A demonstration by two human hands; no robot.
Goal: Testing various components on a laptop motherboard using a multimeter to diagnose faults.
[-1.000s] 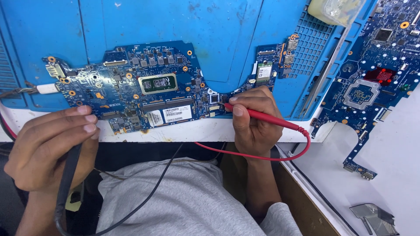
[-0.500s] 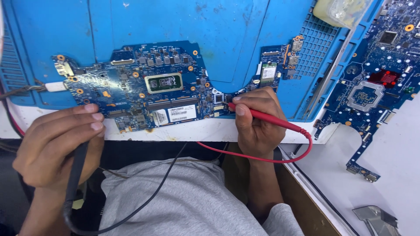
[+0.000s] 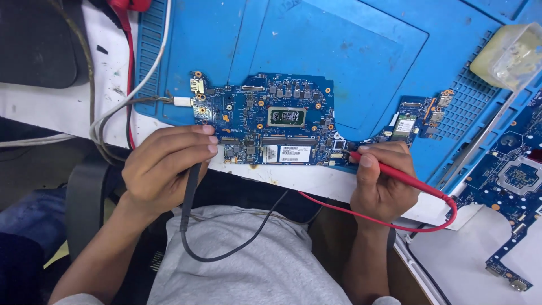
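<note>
A blue laptop circuit board [image 3: 271,118] lies on a blue work mat [image 3: 339,51] at the near table edge. My right hand [image 3: 381,181] grips a red test probe [image 3: 395,174], its tip touching the board's lower right edge, and a red lead loops off to the right. My left hand [image 3: 164,169] holds a black test probe [image 3: 191,192] against the board's lower left edge, and its black lead hangs down over my grey shirt. A white plug [image 3: 182,101] with a cable sits in the board's left end.
A second blue circuit board [image 3: 516,181] lies at the right, partly off the mat. A clear plastic container [image 3: 511,53] sits at the top right. Red, white and grey cables [image 3: 127,68] run down the left side. A dark pad [image 3: 36,39] lies top left.
The view has shifted so the board sits further right in the picture. Both hands keep their probes on the board; the left hand stays at its lower left edge.
</note>
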